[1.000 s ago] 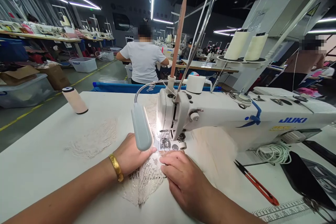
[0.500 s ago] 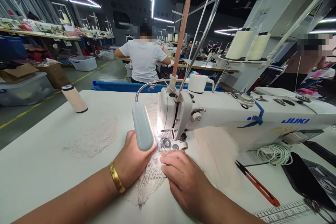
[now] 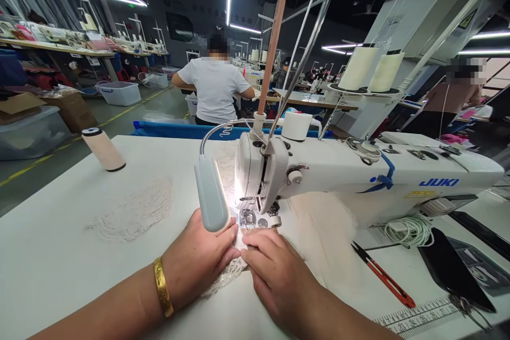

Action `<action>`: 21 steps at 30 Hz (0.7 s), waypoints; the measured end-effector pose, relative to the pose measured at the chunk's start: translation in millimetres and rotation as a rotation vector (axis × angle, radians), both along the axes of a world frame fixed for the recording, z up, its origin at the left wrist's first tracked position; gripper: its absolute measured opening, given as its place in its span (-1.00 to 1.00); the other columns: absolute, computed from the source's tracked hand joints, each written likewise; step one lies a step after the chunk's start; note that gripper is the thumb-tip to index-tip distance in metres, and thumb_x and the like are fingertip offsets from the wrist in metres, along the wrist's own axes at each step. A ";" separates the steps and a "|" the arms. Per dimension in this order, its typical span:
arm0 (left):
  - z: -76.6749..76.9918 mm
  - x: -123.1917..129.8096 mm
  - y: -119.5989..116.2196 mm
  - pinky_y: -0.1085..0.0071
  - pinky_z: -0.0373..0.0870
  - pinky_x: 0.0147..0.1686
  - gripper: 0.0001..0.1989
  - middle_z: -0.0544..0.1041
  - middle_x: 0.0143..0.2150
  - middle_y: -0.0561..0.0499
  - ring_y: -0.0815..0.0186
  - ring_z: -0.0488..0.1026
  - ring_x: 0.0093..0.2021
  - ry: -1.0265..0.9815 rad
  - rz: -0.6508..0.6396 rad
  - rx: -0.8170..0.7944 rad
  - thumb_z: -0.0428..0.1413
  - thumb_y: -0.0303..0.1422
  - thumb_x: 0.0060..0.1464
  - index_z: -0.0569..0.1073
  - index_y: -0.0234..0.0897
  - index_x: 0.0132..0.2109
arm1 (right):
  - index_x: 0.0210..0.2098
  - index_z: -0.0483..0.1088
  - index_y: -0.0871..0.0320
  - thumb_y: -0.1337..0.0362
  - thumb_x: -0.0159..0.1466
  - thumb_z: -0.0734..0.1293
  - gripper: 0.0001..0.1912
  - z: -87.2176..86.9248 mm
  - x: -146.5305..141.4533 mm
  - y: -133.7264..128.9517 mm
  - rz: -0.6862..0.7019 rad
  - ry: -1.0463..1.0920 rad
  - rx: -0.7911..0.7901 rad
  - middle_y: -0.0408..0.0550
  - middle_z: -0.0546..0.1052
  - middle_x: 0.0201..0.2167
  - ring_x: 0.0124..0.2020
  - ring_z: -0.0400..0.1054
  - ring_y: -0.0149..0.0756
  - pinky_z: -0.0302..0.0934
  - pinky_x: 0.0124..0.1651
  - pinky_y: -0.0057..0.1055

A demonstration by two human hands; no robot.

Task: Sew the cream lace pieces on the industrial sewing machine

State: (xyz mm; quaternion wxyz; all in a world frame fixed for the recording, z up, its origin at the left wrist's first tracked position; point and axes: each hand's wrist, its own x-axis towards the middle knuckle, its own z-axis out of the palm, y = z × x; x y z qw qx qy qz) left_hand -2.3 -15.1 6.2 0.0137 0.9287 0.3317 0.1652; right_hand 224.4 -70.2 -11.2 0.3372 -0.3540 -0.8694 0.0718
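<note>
left hand (image 3: 196, 255) touching pale lace (image 3: 231, 272), right hand (image 3: 279, 268) touching it too, both sitting near a JUKI machine (image 3: 334, 162), can't tell if they're gripping

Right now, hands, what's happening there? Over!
Left hand, right hand: both on lace. Lace: partly covered, at the sewing machine. Lamp: hides part of left hand.

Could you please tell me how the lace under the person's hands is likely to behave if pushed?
The lace would probably fold or ruck rather than stay stiff, as it looks thin. It is likely light for its size, given its open mesh. Those small gaps might also snag.
</note>
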 end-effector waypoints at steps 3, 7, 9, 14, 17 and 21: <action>-10.7 -4.9 5.9 -0.04 0.37 0.10 -0.77 0.62 0.01 -0.17 -0.09 0.52 0.05 -0.099 0.066 -0.056 0.07 -0.25 0.39 0.55 -0.17 0.06 | -0.04 0.48 0.15 0.59 0.32 0.21 -0.64 1.1 -2.3 -2.9 -0.077 -0.012 -0.056 0.08 0.47 -0.12 -0.13 0.34 -0.06 0.42 -0.12 -0.13; -21.0 -9.0 13.5 -0.01 0.34 0.16 -0.72 0.62 0.00 -0.16 -0.07 0.50 0.07 -0.152 0.109 -0.106 0.09 -0.18 0.38 0.56 -0.10 0.11 | -0.10 0.46 0.15 0.56 0.37 0.19 -0.70 3.0 -5.3 -3.2 -0.111 -0.025 -0.061 0.04 0.40 -0.22 -0.21 0.27 -0.10 0.35 -0.21 -0.21; -23.7 -10.2 16.4 -0.02 0.31 0.19 -0.72 0.62 0.02 -0.16 -0.06 0.50 0.08 -0.152 0.097 -0.092 0.08 -0.18 0.39 0.56 -0.10 0.11 | -0.16 0.43 0.16 0.55 0.39 0.18 -0.74 3.3 -5.9 -2.5 -0.116 -0.035 -0.055 0.03 0.39 -0.24 -0.23 0.25 -0.12 0.33 -0.22 -0.22; -28.4 -11.6 19.0 -0.06 0.29 0.24 -0.71 0.64 0.06 -0.16 -0.06 0.51 0.11 -0.141 0.068 -0.013 0.02 -0.20 0.43 0.56 -0.11 0.13 | -0.11 0.43 0.17 0.56 0.40 0.17 -0.73 1.6 -5.4 -1.9 -0.128 -0.049 -0.023 0.01 0.37 -0.25 -0.25 0.22 -0.14 0.27 -0.24 -0.26; -30.5 -11.7 18.5 -0.08 0.28 0.25 -0.70 0.65 0.08 -0.14 -0.07 0.53 0.13 -0.137 0.049 0.038 0.00 -0.23 0.45 0.55 -0.12 0.15 | 0.02 0.44 0.17 0.57 0.40 0.17 -0.65 -0.3 -5.3 -2.2 -0.127 -0.048 0.007 0.00 0.36 -0.26 -0.26 0.21 -0.14 0.24 -0.25 -0.28; -31.1 -10.4 18.8 -0.11 0.26 0.25 -0.72 0.66 0.10 -0.07 -0.07 0.56 0.12 -0.157 0.008 0.099 0.00 -0.29 0.45 0.50 -0.15 0.17 | 0.04 0.44 0.18 0.58 0.38 0.19 -0.65 -3.0 -6.0 -1.9 -0.118 -0.047 0.034 0.00 0.37 -0.26 -0.26 0.21 -0.15 0.24 -0.26 -0.29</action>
